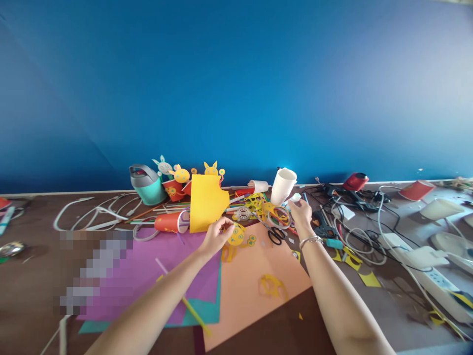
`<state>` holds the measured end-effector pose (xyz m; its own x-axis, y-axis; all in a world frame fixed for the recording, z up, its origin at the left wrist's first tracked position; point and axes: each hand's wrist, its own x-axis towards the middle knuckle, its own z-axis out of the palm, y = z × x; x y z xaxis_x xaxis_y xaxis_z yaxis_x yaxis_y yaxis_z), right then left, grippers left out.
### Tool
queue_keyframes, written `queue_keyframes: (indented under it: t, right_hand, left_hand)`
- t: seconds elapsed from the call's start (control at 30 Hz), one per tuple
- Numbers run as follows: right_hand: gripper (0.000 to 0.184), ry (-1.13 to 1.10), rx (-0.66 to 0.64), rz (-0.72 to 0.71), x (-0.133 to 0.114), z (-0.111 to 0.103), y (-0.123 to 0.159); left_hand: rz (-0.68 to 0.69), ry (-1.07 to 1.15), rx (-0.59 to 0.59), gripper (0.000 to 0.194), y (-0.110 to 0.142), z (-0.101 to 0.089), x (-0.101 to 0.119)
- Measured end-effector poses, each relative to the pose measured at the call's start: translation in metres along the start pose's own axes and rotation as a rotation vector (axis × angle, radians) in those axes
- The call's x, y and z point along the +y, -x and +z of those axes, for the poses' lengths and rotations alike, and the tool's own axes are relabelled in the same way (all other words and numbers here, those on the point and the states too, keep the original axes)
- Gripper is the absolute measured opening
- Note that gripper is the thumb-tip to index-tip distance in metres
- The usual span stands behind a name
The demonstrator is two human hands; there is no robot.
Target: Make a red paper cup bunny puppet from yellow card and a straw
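My left hand is closed in a pinch at the edge of a yellow paper animal face with drawn eyes, above the orange paper sheet. Small round yellow cutouts lie beside the face. Just behind this hand stands a yellow sheet with a cut-out edge. My right hand has its fingers closed around a small white object, too blurred to name. Close to its left is a tall white cup. Black-handled scissors and a clear tape roll lie below the cup.
Purple paper covers teal paper on the left. A red paper cup lies on its side. Paper animals and a teal container stand by the blue wall. A glue gun, cables and a power strip occupy the right.
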<state>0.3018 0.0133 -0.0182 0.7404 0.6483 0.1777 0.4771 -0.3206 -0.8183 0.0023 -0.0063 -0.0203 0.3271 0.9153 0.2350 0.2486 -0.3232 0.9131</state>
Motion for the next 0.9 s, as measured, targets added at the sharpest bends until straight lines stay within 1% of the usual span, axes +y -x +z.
queue_keyframes:
  t: [0.03,0.07,0.13,0.2,0.23,0.27,0.3,0.37,0.4,0.47,0.5,0.53,0.6,0.67,0.77,0.9]
  right_hand:
    - [0.027,-0.022,0.042,0.005,-0.005,-0.002,0.003]
    - [0.028,-0.06,0.116,-0.009,-0.011,-0.004,0.006]
    - [0.027,-0.181,0.245,-0.115,-0.024,-0.007,0.016]
    - [0.027,-0.274,0.292,-0.258,-0.036,-0.008,0.03]
    - [0.027,-0.309,0.266,-0.332,-0.042,-0.008,0.038]
    - [0.027,-0.337,0.192,-0.402,-0.048,-0.008,0.047]
    - [0.027,-0.355,0.09,-0.457,-0.053,-0.007,0.056]
    - [0.027,-0.341,-0.188,-0.544,-0.062,-0.005,0.074]
    - [0.027,-0.334,-0.353,-0.563,-0.065,-0.003,0.082]
    - [0.028,-0.333,-0.63,-0.557,-0.07,0.0,0.095]
    - [0.028,-0.325,-0.738,-0.554,-0.071,0.003,0.099]
    - [0.028,-0.321,-0.805,-0.544,-0.072,0.005,0.103]
    - [0.026,-0.322,-0.876,-0.502,-0.072,0.01,0.107]
    - [0.025,-0.347,-0.927,-0.422,-0.07,0.014,0.108]
    - [0.026,-0.397,-1.031,-0.304,-0.067,0.019,0.108]
    - [0.031,-0.452,-1.068,-0.247,-0.065,0.023,0.109]
  left_hand:
    - [0.005,-0.001,0.002,0.018,0.0,0.0,-0.001]
    - [0.011,-0.005,0.012,0.018,-0.001,0.0,-0.002]
    - [0.019,-0.009,0.049,0.017,-0.002,0.0,-0.003]
    - [0.016,0.007,0.097,0.016,-0.004,0.0,-0.003]
    - [0.007,0.021,0.12,0.016,-0.004,-0.001,-0.003]
    - [-0.004,0.034,0.142,0.016,-0.005,-0.002,-0.002]
    - [-0.016,0.043,0.164,0.015,-0.005,-0.002,-0.002]
    - [-0.034,0.049,0.206,0.014,-0.005,-0.004,-0.002]
    - [-0.04,0.053,0.221,0.014,-0.005,-0.005,-0.002]
    - [-0.047,0.074,0.233,0.014,-0.005,-0.006,-0.002]
    - [-0.051,0.092,0.226,0.014,-0.005,-0.006,-0.002]
    - [-0.055,0.112,0.212,0.014,-0.006,-0.007,-0.002]
    - [-0.062,0.152,0.171,0.014,-0.006,-0.006,-0.002]
    - [-0.074,0.19,0.134,0.015,-0.006,-0.005,-0.002]
    - [-0.097,0.237,0.116,0.016,-0.006,-0.003,-0.002]
    - [-0.111,0.266,0.119,0.016,-0.006,-0.003,-0.003]
